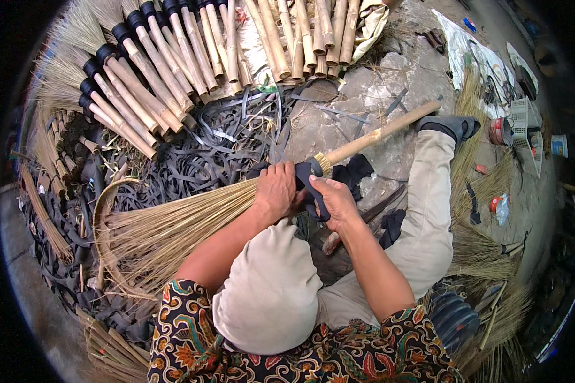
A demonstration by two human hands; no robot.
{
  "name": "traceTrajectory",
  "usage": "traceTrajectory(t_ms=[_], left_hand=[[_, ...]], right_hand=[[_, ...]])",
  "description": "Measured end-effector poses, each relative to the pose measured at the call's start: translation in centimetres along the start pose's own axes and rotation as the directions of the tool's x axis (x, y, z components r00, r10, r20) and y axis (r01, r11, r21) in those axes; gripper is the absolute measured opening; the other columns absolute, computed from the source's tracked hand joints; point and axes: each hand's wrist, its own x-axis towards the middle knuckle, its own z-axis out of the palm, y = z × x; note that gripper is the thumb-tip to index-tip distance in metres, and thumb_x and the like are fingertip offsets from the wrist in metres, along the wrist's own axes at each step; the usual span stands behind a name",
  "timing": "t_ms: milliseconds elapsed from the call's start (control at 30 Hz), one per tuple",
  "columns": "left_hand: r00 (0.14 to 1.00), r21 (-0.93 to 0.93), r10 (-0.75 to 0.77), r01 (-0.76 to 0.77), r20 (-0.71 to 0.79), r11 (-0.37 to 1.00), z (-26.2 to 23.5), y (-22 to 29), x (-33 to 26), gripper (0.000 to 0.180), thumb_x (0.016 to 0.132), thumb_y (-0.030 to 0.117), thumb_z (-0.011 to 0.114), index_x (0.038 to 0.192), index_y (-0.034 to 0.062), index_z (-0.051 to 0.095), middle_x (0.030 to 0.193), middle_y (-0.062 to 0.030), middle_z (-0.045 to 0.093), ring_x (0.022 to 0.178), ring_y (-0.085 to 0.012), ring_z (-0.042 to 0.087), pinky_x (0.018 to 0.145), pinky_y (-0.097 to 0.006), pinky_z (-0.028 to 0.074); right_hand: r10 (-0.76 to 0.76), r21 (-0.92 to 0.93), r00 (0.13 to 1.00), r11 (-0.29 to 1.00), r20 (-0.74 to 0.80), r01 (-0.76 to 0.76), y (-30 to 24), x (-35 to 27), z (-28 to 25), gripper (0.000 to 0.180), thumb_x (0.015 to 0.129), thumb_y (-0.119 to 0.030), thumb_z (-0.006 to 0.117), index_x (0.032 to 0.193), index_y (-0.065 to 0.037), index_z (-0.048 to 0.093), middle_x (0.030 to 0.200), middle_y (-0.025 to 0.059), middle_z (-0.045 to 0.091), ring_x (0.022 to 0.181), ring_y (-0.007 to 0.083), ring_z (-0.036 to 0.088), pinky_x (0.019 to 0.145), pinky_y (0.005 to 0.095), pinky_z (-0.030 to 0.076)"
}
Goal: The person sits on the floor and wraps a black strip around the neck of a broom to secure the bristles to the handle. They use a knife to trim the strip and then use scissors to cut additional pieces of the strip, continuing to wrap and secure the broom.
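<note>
A broom [179,223] lies slantwise across my lap, its straw fanning to the left and its bamboo handle [383,132] pointing to the upper right. My left hand [276,189] is closed round the gathered straw just below the neck. Beside it, my right hand [334,199] grips a black strip [315,196] that wraps round the neck, with the thumb pressed on it. Straw ends show above the wrap, where the handle comes out. The fingertips of both hands are partly hidden.
Several brooms with black-bound necks [140,92] lie in a row at the far left, beside bamboo handles [300,38]. Black strips [198,150] are heaped on the ground. Loose straw [485,249] and a white basket [526,131] lie at the right. My bent knee [268,293] rises near the broom.
</note>
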Motion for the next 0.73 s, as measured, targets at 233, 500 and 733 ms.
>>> traceTrajectory(t_ms=[233,500,733], left_hand=[[0.988,0.046,-0.025,0.018,0.156,0.999,1.5,-1.0,2.1,0.038,0.083,0.017,0.077,0.111,0.0022,0.055,0.101,-0.0183,0.071,0.095,-0.0358,0.074,0.084,-0.044,0.059],[0.945,-0.139,-0.043,0.092,0.324,0.986,-1.2,-0.7,3.4,0.065,0.071,0.038,0.091,0.109,-0.0046,0.060,0.101,-0.0251,0.075,0.092,-0.0393,0.075,0.085,-0.044,0.059],[0.449,-0.617,0.457,0.709,0.768,0.340,-0.4,-4.4,6.1,0.054,0.082,0.050,0.086,0.114,0.0072,0.075,0.095,-0.0089,0.076,0.082,-0.0223,0.071,0.079,-0.036,0.056]], right_hand=[[-0.103,-0.121,0.989,0.989,-0.108,0.089,1.1,-1.3,-1.1,0.020,0.101,-0.023,0.068,0.100,-0.003,0.066,0.070,-0.0045,0.055,0.051,0.0047,0.044,0.044,0.0244,0.033],[-0.163,-0.084,0.985,0.984,-0.046,0.159,3.4,-1.3,-3.5,0.021,0.103,-0.024,0.068,0.103,-0.003,0.064,0.071,-0.0058,0.053,0.050,0.0037,0.044,0.044,0.0236,0.034],[0.067,0.104,0.978,0.991,0.200,-0.089,2.0,1.5,-5.6,0.040,0.096,-0.040,0.078,0.111,-0.006,0.063,0.075,-0.0020,0.057,0.049,0.0092,0.047,0.045,0.0271,0.039]])
